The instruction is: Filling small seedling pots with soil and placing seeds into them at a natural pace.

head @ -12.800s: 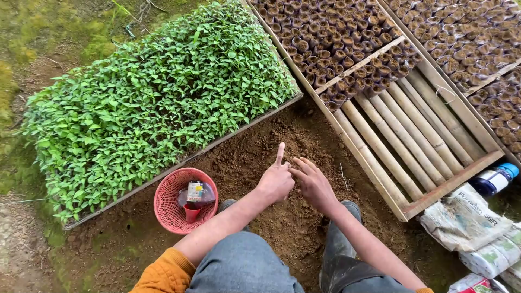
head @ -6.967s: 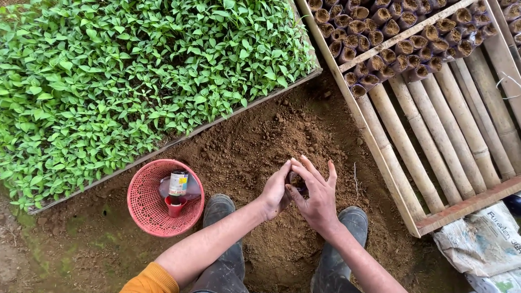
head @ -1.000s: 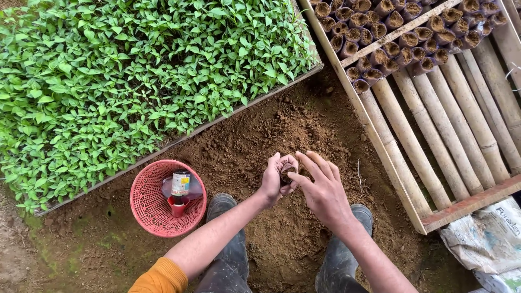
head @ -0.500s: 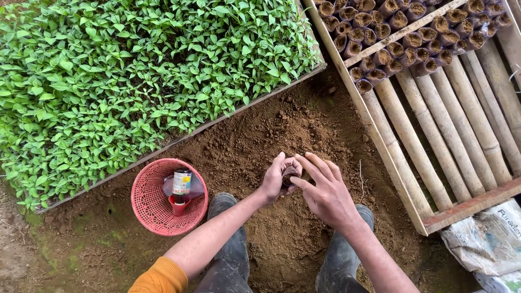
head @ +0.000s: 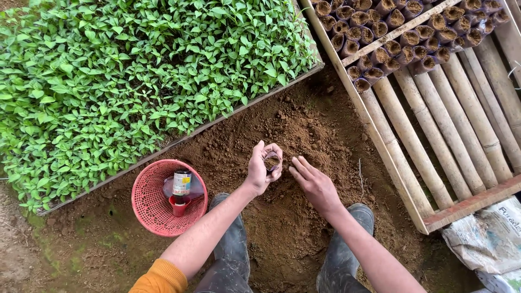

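Left hand [head: 262, 169] is curled around a small pot [head: 271, 161] with soil in it, fingers wrapped round the rim, held just above the dirt pile [head: 304, 135]. Right hand [head: 313, 183] is just beside it, fingers loose and spread, palm down on the loose dirt, holding nothing as far as I can see. Both boots [head: 233, 239] are planted in the dirt below the hands. To the left there's a red basket [head: 152, 214] on the ground with a small bottle [head: 182, 183] in it. Behind that, a big bed of green seedlings [head: 135, 70]. On the right, a bamboo rack [head: 434, 125] with rows of filled pots [head: 401, 32] at its far end. A crumpled sack [head: 488, 239] lies at bottom right.
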